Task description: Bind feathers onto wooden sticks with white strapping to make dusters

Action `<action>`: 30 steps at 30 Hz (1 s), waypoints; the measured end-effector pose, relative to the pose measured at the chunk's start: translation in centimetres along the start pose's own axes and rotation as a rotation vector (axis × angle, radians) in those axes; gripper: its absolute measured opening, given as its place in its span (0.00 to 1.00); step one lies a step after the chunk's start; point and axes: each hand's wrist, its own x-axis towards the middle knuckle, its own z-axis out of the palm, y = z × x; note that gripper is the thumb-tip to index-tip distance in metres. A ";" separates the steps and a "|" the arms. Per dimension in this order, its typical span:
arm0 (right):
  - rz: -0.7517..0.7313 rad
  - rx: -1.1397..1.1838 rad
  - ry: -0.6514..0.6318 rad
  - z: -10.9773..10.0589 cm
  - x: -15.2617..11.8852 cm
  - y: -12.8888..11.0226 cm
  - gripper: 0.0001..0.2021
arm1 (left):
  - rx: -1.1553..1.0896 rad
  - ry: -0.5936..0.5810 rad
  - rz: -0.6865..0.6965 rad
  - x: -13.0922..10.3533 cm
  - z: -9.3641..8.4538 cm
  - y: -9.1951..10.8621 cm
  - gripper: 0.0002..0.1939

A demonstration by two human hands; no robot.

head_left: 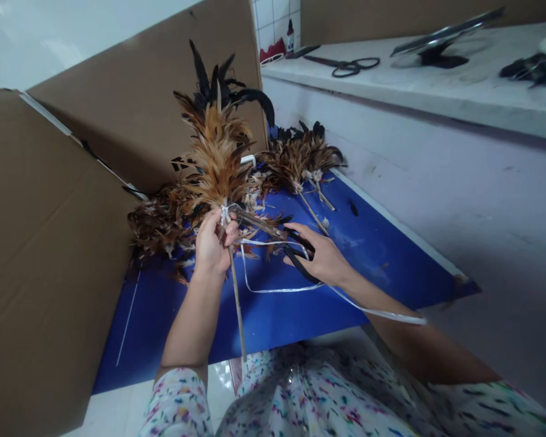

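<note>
My left hand point(213, 243) is closed around the stick of a feather duster point(221, 145), just below its brown and black feathers. The stick slants down toward my lap. White string point(224, 212) is wound round the neck of the duster, beside my thumb. My right hand point(321, 252) grips the black handles of a pair of scissors point(264, 224), whose blades reach to the bound neck. A white ribbon-like strand point(277, 291) loops below the scissors and trails across my right forearm.
Loose brown feathers point(159, 221) heap at the left on the blue table point(273, 321). Finished-looking dusters point(300, 158) lie at the back right. Cardboard walls point(36, 261) stand left and behind. Another pair of scissors point(346, 65) rests on the white ledge point(418, 91).
</note>
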 end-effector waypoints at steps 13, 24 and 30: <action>-0.046 0.030 0.026 0.1 0.1 0.4 0.32 | 0.017 -0.039 -0.050 -0.1 0.1 -0.2 0.07; -0.071 0.022 0.012 -0.1 0.4 0.4 0.32 | 0.027 -0.052 -0.106 -0.2 -0.1 -0.5 0.06; -0.069 0.022 -0.001 -0.2 0.8 0.3 0.31 | 0.043 -0.097 -0.100 -0.2 -0.2 -1.0 0.05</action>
